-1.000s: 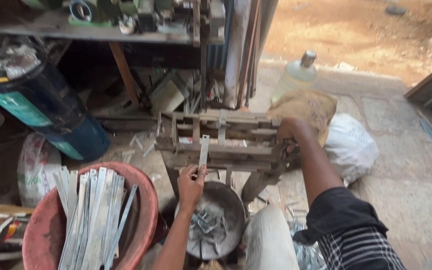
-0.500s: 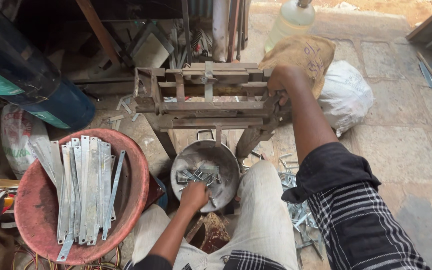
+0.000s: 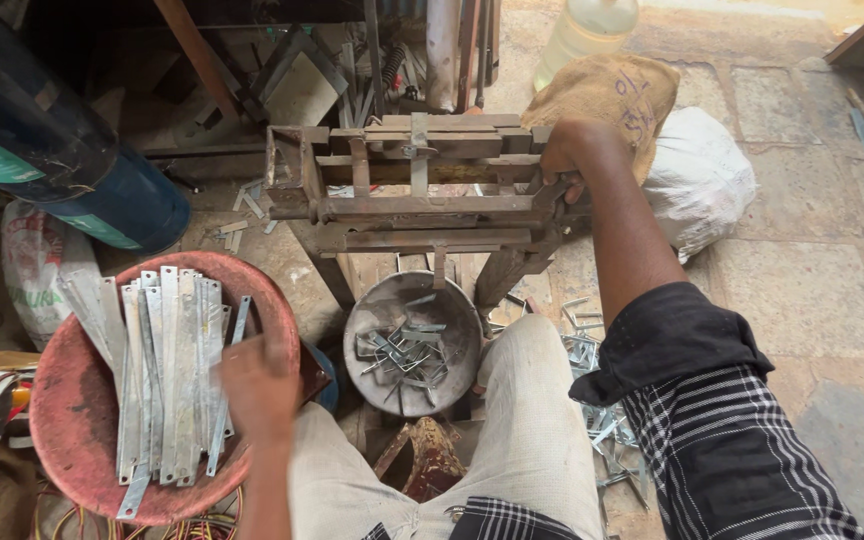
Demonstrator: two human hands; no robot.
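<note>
A worker's left hand (image 3: pixel 257 385) hovers, blurred, over flat grey metal strips (image 3: pixel 167 375) stacked in a red basin (image 3: pixel 72 420); its grip cannot be made out. The right hand (image 3: pixel 570 152) clasps the end of a rusty bench press (image 3: pixel 417 185). A steel bowl (image 3: pixel 412 340) of bent clips sits between. Half a second ago, the left hand was at that bowl.

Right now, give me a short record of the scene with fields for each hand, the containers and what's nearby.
left hand: blurred, over metal strips at the red basin rim; grip unclear
right hand: gripping the right end of the metal press
bowl: grey, below the press, holds small bent metal pieces
nearby: blue drum at left, white sack and plastic bottle at right
</note>
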